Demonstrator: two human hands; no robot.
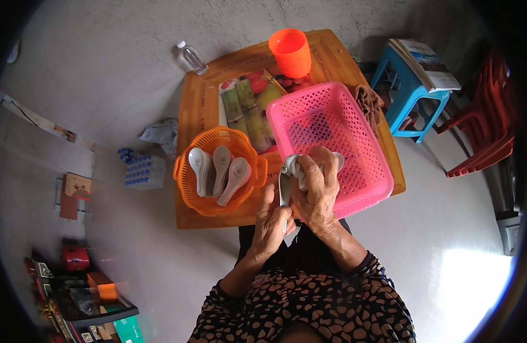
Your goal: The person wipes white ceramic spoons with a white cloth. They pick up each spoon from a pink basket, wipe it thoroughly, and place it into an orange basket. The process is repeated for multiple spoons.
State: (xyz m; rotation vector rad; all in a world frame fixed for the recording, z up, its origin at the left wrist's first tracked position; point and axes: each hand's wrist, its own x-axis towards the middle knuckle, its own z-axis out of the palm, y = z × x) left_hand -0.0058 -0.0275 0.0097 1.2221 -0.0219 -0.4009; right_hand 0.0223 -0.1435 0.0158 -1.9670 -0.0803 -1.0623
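Near the table's front edge, my left hand (268,230) grips a soup spoon (284,191) with its pale handle pointing down. My right hand (316,197) is closed on a crumpled whitish cloth (295,167), pressed against the spoon's upper part. Part of the bowl is covered by the cloth and fingers. Left of my hands, an orange basket (188,150) holds stacked white soup spoons (221,166). To the right, a pink perforated basket (379,157) reaches behind my right hand. Another pale spoon (339,162) shows there, partly hidden by that hand.
Stacked orange cups (292,54) stand at the wooden table's (332,51) far side, near a clear bottle (192,58). A brown cloth (369,104) lies beside the pink basket. A blue stool (412,106) bears papers, with red chairs (486,114) beyond it.
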